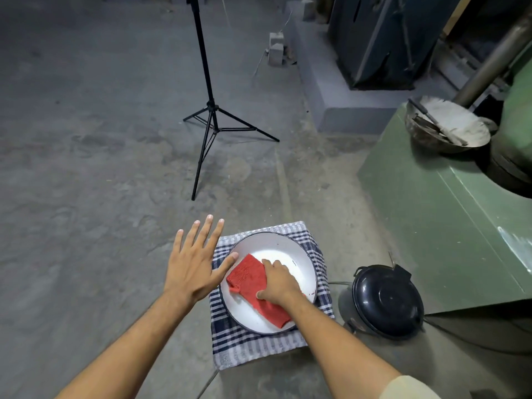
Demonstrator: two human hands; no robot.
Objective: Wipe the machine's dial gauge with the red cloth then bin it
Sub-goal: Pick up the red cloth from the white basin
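Observation:
The red cloth (pixel 249 279) lies folded inside a white enamel bowl (pixel 299 254), which stands on a blue-and-white checked towel (pixel 247 344) on the floor. My right hand (pixel 277 283) rests on the cloth's right half, fingers curled over it and thumb at its lower edge. My left hand (pixel 195 262) hovers flat with fingers spread just left of the bowl, its thumb tip near the rim. A black lidded bin (pixel 387 300) sits on the floor to the bowl's right. The green machine (pixel 449 226) rises at the right; no dial gauge is in view.
A black light-stand tripod (pixel 211 116) stands on the concrete floor ahead. A metal pan (pixel 446 125) holding tools and white fibre sits on the green machine's top. A grey plinth with a dark blue cabinet (pixel 383 38) lies further back.

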